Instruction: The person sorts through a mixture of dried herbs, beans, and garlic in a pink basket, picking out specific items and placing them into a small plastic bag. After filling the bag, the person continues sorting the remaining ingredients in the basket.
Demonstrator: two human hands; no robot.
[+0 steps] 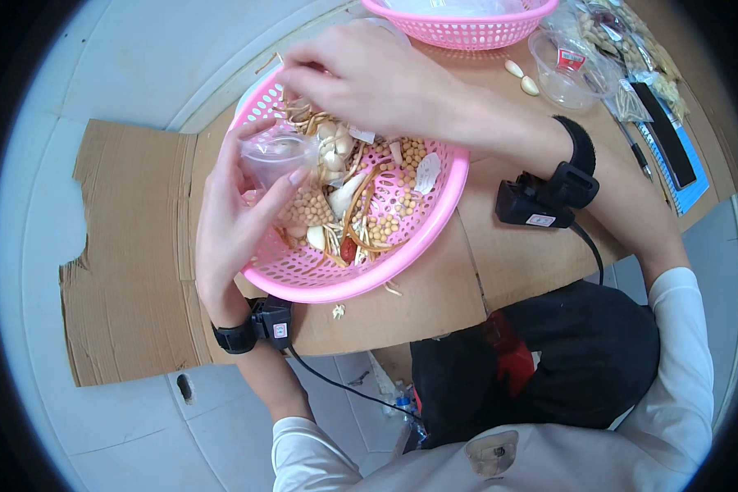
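Nearest to us, a black band (239, 336) with a small sensor and cable sits on our left wrist. Just above it our left hand (234, 217) curls around a small clear cup (275, 152), thumb and fingers pressed against its sides, holding it tilted over the near-left edge of the pink basket (344, 287). The palm rests against the basket's outer wall.

To the right of this hand, inside the basket, lies a mixed heap: round beige beans (312, 205), thin tan sticks (361, 201), pale white pieces (336, 148) and one red fruit (348, 248). A small pale scrap (338, 311) lies just outside the rim, below the basket, on the cardboard sheet (131, 246) that spreads under and to the left of the hand.

Beyond the cup, our right hand (369, 78) reaches across the far side of the basket, fingers bent down and bunched near the rim; we cannot tell whether they pinch anything. Its wrist carries a black sensor band (549, 193).

Farther past that hand stands a second pink basket (467, 33). To its right are two pale cloves (521, 78), an empty clear cup (566, 78), bags of dried goods (631, 41), a pen (635, 152) and a blue notebook (676, 156).
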